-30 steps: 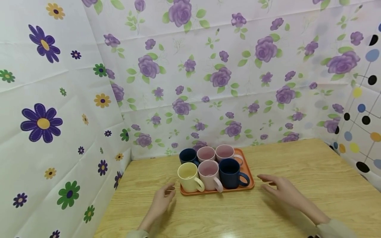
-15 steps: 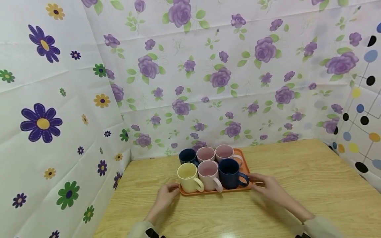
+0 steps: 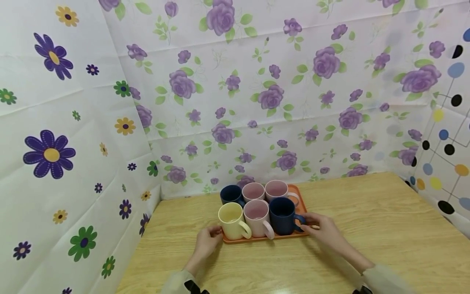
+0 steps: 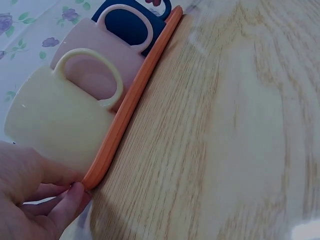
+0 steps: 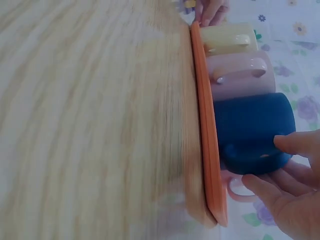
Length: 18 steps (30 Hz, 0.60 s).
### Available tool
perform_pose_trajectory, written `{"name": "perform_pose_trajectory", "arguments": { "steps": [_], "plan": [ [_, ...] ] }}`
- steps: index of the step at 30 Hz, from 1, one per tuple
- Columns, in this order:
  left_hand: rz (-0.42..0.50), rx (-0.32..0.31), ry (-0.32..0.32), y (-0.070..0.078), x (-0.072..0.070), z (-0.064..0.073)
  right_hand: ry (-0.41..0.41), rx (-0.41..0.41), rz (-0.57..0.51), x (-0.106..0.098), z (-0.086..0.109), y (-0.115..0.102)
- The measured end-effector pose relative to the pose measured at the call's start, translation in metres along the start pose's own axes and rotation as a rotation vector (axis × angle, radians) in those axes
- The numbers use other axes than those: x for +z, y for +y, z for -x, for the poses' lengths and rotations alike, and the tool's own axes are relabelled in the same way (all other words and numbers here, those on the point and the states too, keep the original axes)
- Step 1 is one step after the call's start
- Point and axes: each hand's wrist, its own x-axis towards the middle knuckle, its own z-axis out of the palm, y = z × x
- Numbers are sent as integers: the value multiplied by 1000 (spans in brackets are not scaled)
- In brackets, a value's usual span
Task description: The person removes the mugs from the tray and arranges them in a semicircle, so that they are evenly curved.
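Note:
An orange tray (image 3: 242, 240) holds two rows of mugs. In its front row are a yellow mug (image 3: 231, 222), a pink mug (image 3: 257, 220) and a navy mug (image 3: 282, 218); another navy mug (image 3: 231, 194) and two pink ones stand behind. My left hand (image 3: 206, 241) pinches the tray's front left corner, thumb and fingers meeting at its rim in the left wrist view. At the other end my right hand (image 3: 324, 234) has its thumb and forefinger at the front navy mug's handle (image 3: 300, 221), one on each side. Its other fingers are partly hidden.
The tray stands on a wood-grain table (image 3: 371, 212), close to its back edge. A rose-printed cloth (image 3: 271, 98) hangs behind it. Daisy-printed cloth (image 3: 84, 175) covers the left side and dotted cloth (image 3: 446, 134) the right.
Both hands have moved inward from beside the tray. The left has taken hold of the tray's corner. The right has gone from the tray's right edge to the front navy mug's handle.

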Motion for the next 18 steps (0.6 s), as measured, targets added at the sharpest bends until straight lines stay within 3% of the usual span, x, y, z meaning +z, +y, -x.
{"name": "perform_pose_trajectory", "arguments": {
  "steps": [8, 15, 18],
  "plan": [
    [-46, -28, 9, -1, 3, -3, 56, 40, 46, 6, -2, -5],
    [-65, -12, 19, -1, 3, -4, 128, -62, 116, 13, 1, -5],
    [-65, -14, 12, 0, 4, -4, 146, -64, 118, 14, 3, -6]
  ]
}}
